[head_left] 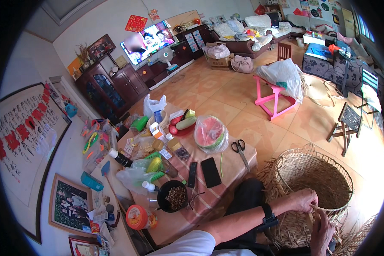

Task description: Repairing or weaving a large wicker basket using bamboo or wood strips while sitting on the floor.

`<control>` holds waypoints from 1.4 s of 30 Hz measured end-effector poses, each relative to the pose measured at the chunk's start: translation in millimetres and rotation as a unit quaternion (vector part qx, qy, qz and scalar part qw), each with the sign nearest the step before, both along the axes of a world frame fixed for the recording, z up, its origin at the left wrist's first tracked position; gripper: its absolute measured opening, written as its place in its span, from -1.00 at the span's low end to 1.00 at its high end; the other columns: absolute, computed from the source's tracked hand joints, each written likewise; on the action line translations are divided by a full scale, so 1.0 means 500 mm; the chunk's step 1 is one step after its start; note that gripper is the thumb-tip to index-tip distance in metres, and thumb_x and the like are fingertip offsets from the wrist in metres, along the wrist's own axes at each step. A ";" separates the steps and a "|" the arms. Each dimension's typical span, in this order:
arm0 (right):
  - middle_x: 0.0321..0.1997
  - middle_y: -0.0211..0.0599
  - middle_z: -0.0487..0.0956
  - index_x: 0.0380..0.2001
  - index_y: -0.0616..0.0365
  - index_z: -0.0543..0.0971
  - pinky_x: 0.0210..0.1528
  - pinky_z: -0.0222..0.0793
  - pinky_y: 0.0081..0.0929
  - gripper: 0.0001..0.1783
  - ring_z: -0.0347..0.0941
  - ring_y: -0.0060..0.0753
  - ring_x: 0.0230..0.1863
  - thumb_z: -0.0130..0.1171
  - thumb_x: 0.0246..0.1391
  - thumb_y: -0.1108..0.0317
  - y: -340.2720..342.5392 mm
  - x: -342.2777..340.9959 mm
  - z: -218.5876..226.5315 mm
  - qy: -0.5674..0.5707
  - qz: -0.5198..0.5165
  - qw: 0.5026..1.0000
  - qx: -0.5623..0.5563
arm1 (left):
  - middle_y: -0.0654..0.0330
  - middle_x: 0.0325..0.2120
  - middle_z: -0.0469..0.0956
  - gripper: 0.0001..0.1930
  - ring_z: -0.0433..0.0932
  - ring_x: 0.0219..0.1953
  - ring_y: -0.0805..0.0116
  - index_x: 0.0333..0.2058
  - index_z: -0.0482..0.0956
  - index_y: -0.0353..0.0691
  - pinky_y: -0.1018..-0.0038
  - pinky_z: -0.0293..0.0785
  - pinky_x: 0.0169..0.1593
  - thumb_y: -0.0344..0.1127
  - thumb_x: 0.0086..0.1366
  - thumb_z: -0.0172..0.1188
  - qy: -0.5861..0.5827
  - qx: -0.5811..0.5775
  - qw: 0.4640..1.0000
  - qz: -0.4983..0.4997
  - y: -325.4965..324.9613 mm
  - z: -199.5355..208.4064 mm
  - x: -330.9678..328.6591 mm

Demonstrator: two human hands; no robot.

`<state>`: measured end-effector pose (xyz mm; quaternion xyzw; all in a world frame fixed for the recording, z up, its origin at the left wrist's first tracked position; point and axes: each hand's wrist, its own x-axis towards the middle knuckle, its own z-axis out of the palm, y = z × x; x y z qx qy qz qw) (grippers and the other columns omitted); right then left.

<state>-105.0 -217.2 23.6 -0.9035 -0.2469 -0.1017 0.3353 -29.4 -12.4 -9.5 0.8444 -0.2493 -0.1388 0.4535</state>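
Observation:
A large round basket [288, 226] of woven straw, with a wire rim, stands at the lower right by my knee. My left hand [304, 200] reaches across its near rim, fingers closed in a pinch on a straw strand [311, 216]. Just below and to the right, my right hand [322, 232] is also closed on the strand, against the outside of the basket. Loose straw ends hang around the rim and wall. My fingers partly hide the strand, so its exact path through the weave cannot be seen.
Left of the basket is a cluttered table [209, 197] with scissors [241, 154], a phone [211, 172], a bagged cut watermelon [210, 134] and a black bowl [172, 196]. A pink stool [275, 99] and a folding stool [346, 123] stand beyond. More straw [365, 239] lies at the lower right.

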 end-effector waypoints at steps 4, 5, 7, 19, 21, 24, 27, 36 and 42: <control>-0.28 0.09 0.65 0.05 0.16 0.53 -0.32 0.43 -0.08 -0.68 0.59 0.18 -0.36 0.05 0.24 0.53 0.024 0.007 -0.025 -0.012 -0.002 1.000 0.005 | -0.12 -0.36 0.67 -0.71 0.67 -0.22 -0.04 -0.24 0.70 -0.32 0.17 0.57 -0.09 -0.38 0.01 0.31 -0.039 0.007 0.999 0.006 0.000 -0.021 0.001; -0.28 0.09 0.65 0.05 0.16 0.53 -0.32 0.43 -0.08 -0.68 0.59 0.18 -0.36 0.05 0.24 0.53 0.025 0.007 -0.028 -0.012 -0.002 1.000 0.004 | -0.12 -0.36 0.67 -0.70 0.67 -0.22 -0.05 -0.24 0.70 -0.32 0.16 0.56 -0.10 -0.38 0.00 0.30 -0.067 -0.001 0.998 0.012 -0.002 -0.028 0.001; -0.28 0.09 0.65 0.03 0.16 0.54 -0.30 0.43 -0.08 -0.69 0.60 0.16 -0.34 0.05 0.24 0.53 0.033 0.007 -0.027 0.040 -0.027 0.999 -0.004 | -0.12 -0.36 0.67 -0.71 0.67 -0.22 -0.05 -0.24 0.70 -0.32 0.16 0.56 -0.10 -0.39 0.00 0.30 -0.059 0.005 0.998 0.011 0.000 -0.028 0.002; -0.37 0.08 0.56 -0.03 0.22 0.54 -0.23 0.39 -0.11 -0.72 0.54 0.13 -0.31 -0.02 0.22 0.58 -0.011 -0.028 -0.065 0.019 -0.028 0.999 -0.011 | -0.11 -0.40 0.67 -0.74 0.68 -0.24 0.00 -0.27 0.72 -0.29 0.18 0.56 -0.13 -0.37 0.01 0.30 -0.021 -0.008 1.000 0.007 0.005 0.001 -0.004; -0.35 0.11 0.58 -0.03 0.22 0.54 -0.22 0.40 -0.09 -0.72 0.55 0.15 -0.29 0.00 0.22 0.56 -0.003 -0.027 -0.057 0.036 -0.051 0.998 -0.019 | -0.11 -0.40 0.67 -0.73 0.68 -0.24 0.00 -0.27 0.72 -0.29 0.19 0.56 -0.12 -0.36 0.00 0.30 -0.027 -0.005 1.000 0.009 0.006 0.003 -0.003; -0.37 0.07 0.57 -0.09 0.19 0.55 -0.24 0.39 -0.06 -0.76 0.54 0.15 -0.31 0.07 0.16 0.56 0.014 -0.032 -0.034 -0.013 -0.018 0.999 -0.041 | -0.12 -0.42 0.67 -0.72 0.68 -0.27 -0.02 -0.27 0.73 -0.30 0.19 0.56 -0.14 -0.36 0.00 0.30 -0.029 -0.010 0.999 -0.010 0.009 0.001 -0.002; -0.24 0.04 0.62 -0.02 0.17 0.57 -0.20 0.45 -0.15 -0.72 0.58 0.07 -0.21 0.10 0.21 0.51 0.004 -0.025 -0.013 -0.039 0.013 0.995 -0.086 | -0.13 -0.44 0.66 -0.70 0.68 -0.31 -0.02 -0.26 0.73 -0.30 0.19 0.56 -0.17 -0.35 -0.01 0.29 -0.020 -0.002 1.000 0.008 0.004 -0.002 -0.004; -0.17 -0.07 0.65 0.03 0.16 0.61 -0.18 0.51 -0.21 -0.71 0.60 -0.02 -0.19 0.17 0.24 0.47 0.032 -0.019 0.034 0.016 -0.010 0.978 -0.206 | -0.13 -0.41 0.66 -0.72 0.66 -0.26 -0.06 -0.27 0.70 -0.31 0.15 0.54 -0.12 -0.36 -0.01 0.27 -0.035 -0.004 0.999 -0.005 0.002 -0.005 -0.004; -0.42 -0.09 0.54 -0.22 0.13 0.54 -0.36 0.37 -0.10 -0.81 0.53 0.04 -0.40 0.18 0.06 0.54 0.036 0.004 -0.041 -0.046 -0.068 0.991 -0.106 | -0.13 -0.39 0.66 -0.72 0.66 -0.23 -0.09 -0.26 0.70 -0.31 0.13 0.55 -0.11 -0.36 0.01 0.27 -0.035 -0.003 0.999 -0.006 0.001 -0.010 -0.005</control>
